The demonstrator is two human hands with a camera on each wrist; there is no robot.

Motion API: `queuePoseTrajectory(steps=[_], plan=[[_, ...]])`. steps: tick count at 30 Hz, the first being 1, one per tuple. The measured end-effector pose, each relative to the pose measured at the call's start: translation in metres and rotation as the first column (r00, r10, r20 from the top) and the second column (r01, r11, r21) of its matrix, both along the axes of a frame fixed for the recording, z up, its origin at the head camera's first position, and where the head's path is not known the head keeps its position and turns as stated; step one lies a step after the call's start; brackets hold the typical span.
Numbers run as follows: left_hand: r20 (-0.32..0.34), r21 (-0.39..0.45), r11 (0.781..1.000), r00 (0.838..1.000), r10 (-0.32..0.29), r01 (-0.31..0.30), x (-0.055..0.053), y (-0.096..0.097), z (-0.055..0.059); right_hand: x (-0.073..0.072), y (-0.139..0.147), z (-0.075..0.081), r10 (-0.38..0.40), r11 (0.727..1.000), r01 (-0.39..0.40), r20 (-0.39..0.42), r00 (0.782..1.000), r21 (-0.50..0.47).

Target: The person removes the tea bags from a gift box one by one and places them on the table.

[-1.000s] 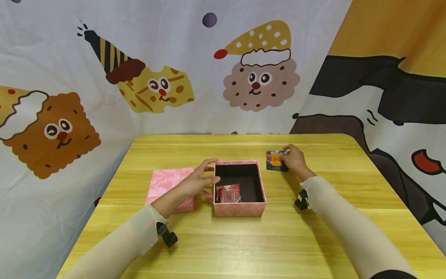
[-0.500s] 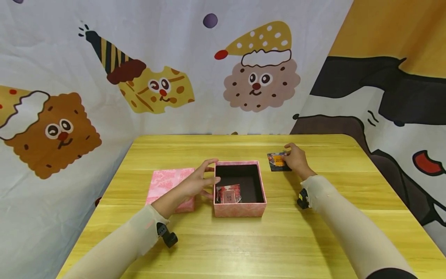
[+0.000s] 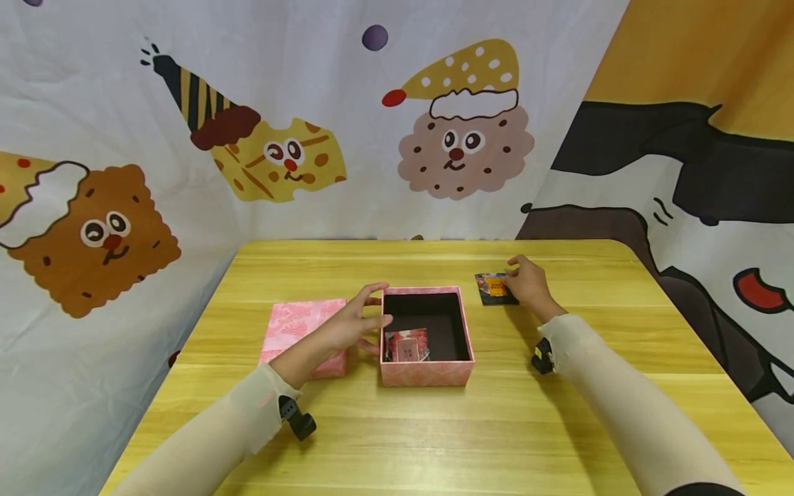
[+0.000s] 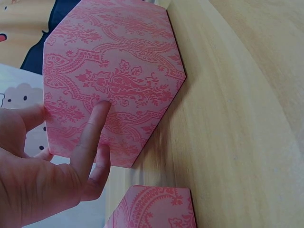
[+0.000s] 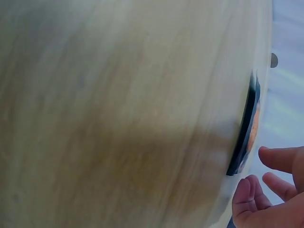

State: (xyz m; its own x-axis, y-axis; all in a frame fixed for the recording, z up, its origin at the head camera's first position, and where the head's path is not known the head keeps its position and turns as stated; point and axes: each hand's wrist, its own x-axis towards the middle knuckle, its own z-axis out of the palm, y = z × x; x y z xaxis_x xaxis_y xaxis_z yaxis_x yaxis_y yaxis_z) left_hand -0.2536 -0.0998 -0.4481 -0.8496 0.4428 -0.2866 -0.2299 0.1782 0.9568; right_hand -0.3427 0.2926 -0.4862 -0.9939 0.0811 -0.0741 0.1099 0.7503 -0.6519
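Observation:
In the head view, an open pink patterned box [image 3: 428, 373] with a dark inside stands mid-table. A small red packet [image 3: 406, 344] lies in it. My left hand [image 3: 347, 324] is at its left wall, one digit over the rim and other fingertips on the outside. The left wrist view shows these fingers [image 4: 88, 137] spread against the patterned wall. Behind and right of the box, a dark packet [image 3: 496, 296] with an orange label lies on the table. My right hand [image 3: 528, 284] is at its right edge. In the right wrist view, thumb and fingers stand apart beside the packet [image 5: 244, 133].
The pink box lid [image 3: 300, 317] lies left of the box, partly under my left forearm. The wooden table [image 3: 422, 441] ends at the back against a cartoon-printed cloth [image 3: 360, 220]. A small camera [image 3: 296, 417] is strapped to each wrist.
The dark packet has shifted slightly right and looks flatter than a second ago. My right hand has moved slightly right with it. My left hand and the box have stayed put.

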Motion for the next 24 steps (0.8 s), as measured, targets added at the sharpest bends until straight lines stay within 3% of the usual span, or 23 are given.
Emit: queuePoseTrajectory(steps=[10,24], plan=[[-0.004,0.004,1.000,1.000,-0.011,0.011,0.000,-0.001,-0.001,0.006,-0.006,0.006,0.029,0.999,-0.030,-0.039,0.999,-0.012],[-0.007,0.002,1.000,1.000,-0.006,0.006,-0.001,-0.001,-0.002,0.011,-0.013,0.012,0.065,0.998,-0.066,-0.031,0.997,-0.016]])
